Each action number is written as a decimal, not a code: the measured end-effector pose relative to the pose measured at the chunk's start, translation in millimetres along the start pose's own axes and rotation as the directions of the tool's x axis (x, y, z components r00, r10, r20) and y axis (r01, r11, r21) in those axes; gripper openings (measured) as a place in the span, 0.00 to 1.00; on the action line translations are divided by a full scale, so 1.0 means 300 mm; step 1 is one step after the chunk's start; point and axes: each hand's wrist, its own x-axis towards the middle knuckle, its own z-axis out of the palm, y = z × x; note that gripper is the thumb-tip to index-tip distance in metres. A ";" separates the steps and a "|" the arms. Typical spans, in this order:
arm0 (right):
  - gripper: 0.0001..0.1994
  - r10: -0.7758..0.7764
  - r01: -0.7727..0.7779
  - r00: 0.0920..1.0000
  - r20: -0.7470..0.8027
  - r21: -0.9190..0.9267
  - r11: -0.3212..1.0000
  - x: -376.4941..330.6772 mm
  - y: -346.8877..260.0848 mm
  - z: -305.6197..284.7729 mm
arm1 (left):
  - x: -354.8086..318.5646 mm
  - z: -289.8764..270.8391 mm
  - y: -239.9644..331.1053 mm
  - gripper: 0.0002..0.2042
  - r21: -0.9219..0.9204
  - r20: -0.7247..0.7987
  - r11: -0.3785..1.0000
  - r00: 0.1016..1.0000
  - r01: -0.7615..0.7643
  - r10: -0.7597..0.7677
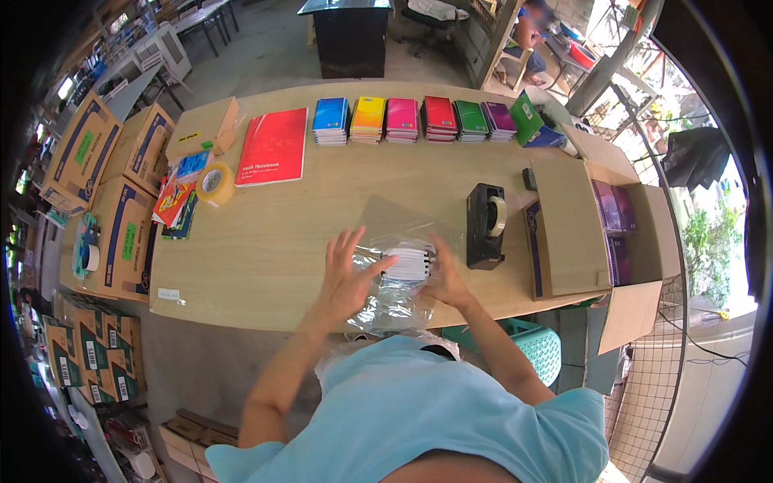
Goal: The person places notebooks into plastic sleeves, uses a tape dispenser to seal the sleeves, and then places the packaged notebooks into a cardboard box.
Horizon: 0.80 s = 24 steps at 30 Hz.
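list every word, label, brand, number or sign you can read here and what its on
I won't copy wording, only say where it stands:
Large red notebook: white title, legible.
Upper left carton: dark side print and green label, hard to read.
Green-and-brown boxes: white labels, blurred.
White sticker on the table: too small.
Row of small notebooks: cover print too small.
Stack in clear plastic: no readable print.

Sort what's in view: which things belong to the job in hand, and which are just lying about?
Likely the job:
small white-edged stack
clear plastic, between left hand and right hand
black tape dispenser, perhaps

Probably lying about:
large red notebook
teal plastic chair
black desk
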 end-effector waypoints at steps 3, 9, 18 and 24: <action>0.37 -0.341 0.358 0.929 0.145 -0.592 0.722 0.049 -0.330 -0.057 | 0.138 -0.107 -0.008 0.30 -0.101 0.171 0.983 0.970 -0.155 0.171; 0.26 -0.157 0.212 0.919 -0.362 0.120 0.970 0.040 -0.247 -0.161 | 0.079 -0.021 -0.055 0.43 -0.619 -0.039 0.785 0.997 0.029 -0.068; 0.65 -0.062 0.043 0.997 0.046 0.345 0.937 0.004 0.135 0.098 | -0.055 0.381 0.098 0.55 -0.946 0.207 0.164 0.912 0.279 -0.354; 0.50 -0.338 0.306 0.930 -0.141 -0.209 0.929 -0.001 -0.304 -0.014 | -0.117 0.367 0.175 0.43 -0.787 -0.214 0.563 0.745 0.252 -0.632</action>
